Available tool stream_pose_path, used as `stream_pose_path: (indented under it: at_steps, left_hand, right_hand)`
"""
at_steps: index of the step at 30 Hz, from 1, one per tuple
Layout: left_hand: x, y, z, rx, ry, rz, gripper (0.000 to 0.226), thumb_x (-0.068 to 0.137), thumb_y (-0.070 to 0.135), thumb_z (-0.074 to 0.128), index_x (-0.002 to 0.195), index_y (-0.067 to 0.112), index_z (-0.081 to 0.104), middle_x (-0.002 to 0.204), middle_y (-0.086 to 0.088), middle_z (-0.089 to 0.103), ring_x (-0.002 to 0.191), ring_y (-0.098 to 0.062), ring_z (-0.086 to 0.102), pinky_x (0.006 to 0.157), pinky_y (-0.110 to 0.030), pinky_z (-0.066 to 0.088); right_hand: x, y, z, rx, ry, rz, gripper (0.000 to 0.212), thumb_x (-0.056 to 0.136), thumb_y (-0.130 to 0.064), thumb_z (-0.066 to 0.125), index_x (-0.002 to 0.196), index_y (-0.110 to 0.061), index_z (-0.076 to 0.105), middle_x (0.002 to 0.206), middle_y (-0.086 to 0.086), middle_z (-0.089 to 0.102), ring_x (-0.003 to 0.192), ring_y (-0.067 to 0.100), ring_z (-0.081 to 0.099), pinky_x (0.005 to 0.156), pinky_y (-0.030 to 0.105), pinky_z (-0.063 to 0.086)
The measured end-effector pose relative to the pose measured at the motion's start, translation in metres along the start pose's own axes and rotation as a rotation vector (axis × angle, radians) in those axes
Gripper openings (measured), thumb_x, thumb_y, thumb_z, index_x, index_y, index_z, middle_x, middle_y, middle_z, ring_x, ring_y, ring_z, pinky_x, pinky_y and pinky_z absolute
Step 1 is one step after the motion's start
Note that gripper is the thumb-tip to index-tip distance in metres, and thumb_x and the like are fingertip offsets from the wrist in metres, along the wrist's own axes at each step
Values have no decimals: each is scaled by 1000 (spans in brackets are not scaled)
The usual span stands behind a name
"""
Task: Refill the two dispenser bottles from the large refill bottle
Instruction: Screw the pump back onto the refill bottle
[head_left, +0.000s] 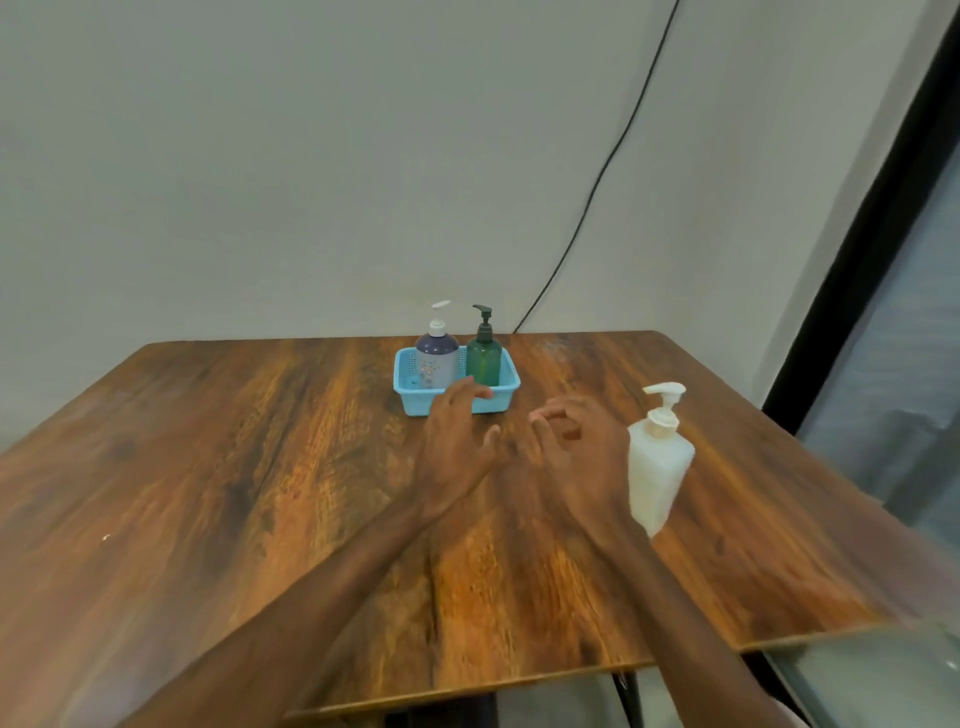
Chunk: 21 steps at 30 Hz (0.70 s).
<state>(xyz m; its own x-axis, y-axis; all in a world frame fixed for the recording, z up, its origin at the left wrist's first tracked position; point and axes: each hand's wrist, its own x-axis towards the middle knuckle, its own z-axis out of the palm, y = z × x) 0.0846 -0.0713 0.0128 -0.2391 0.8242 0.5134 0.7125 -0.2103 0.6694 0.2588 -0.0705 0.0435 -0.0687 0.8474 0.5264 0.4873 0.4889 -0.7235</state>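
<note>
Two things matter for this reach: grip each bottle low on its body, not by the pump, and lift straight up past the rim. My right hand (582, 447) is loosely curled and empty, just beside the white refill bottle (657, 467) on the bench (260, 467). My left hand (457, 441) is spread, with its fingertips at the front rim of the blue basket (506, 401); I can't tell whether they touch. Inside stand the purple bottle (437, 361) and the green bottle (484, 361).

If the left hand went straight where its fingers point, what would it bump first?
Most likely the front rim of the basket: the left hand has its fingertips right at it. If the hand rides above the rim, which I cannot tell, the green bottle comes first.
</note>
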Motion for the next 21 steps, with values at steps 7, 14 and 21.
stream_pose_path:
  at_steps: [7, 14, 21]
  left_hand:
    - [-26, 77, 30, 8, -243, 130, 41, 96, 40, 70, 133, 30, 55, 136, 8, 60, 125, -9, 56, 109, -30, 48]
    - [-27, 114, 41, 113, -453, 49, 59, 87, 31, 77, 139, 25, 48, 137, 1, 61, 123, -21, 61, 102, -45, 56]
    - [-30, 121, 47, 76, -576, 70, 67, 91, 20, 74, 151, 21, 44, 148, -2, 57, 127, -22, 59, 97, -30, 50]
  right_hand:
    - [-53, -17, -100, -59, 285, -202, 23, 82, -37, 84, 88, -26, 65, 90, -14, 65, 79, 6, 61, 63, 29, 55]
    - [-52, 34, -126, -66, 114, 209, 103, 60, -58, 91, 142, -25, 40, 141, -5, 49, 123, 13, 52, 98, 37, 53]
    - [-52, 60, -112, 14, -108, 263, 84, 73, -43, 89, 141, -18, 45, 137, -2, 61, 114, 10, 60, 79, 15, 48]
